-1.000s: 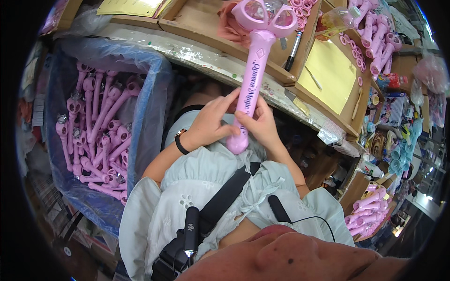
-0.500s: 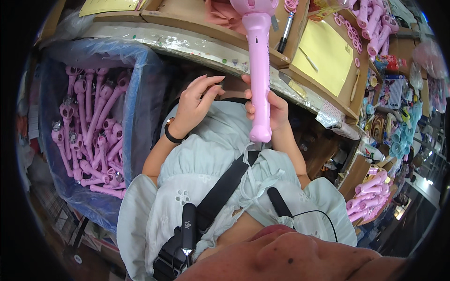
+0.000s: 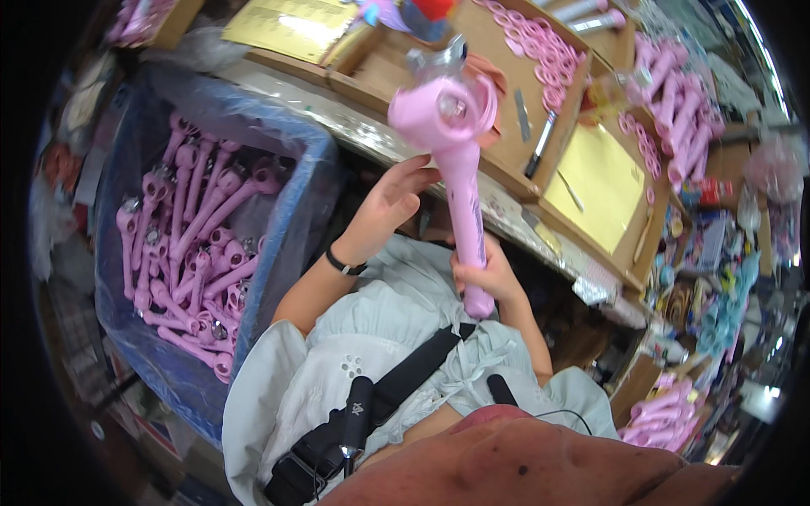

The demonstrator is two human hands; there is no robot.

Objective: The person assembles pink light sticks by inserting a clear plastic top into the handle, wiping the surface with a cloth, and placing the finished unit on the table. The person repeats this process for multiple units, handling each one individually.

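My right hand (image 3: 491,274) grips the lower handle of a pink toy wand (image 3: 460,177), held upright in front of me with its round head up near the table edge. The head shows a clear centre piece. My left hand (image 3: 390,205) is open, fingers spread, just left of the wand's shaft and close to it; whether it touches is unclear. A black band sits on my left wrist.
A blue-lined bin (image 3: 126,337) at my left holds several pink wand bodies (image 3: 190,244). The wooden table (image 3: 354,126) ahead carries cardboard trays, pink rings (image 3: 540,55), yellow sheets (image 3: 591,181) and a pen. More pink wands (image 3: 666,76) lie at the far right.
The wand has been lowered and its head tilted toward me. My left hand, off the shaft half a second ago, has moved back up beside it.
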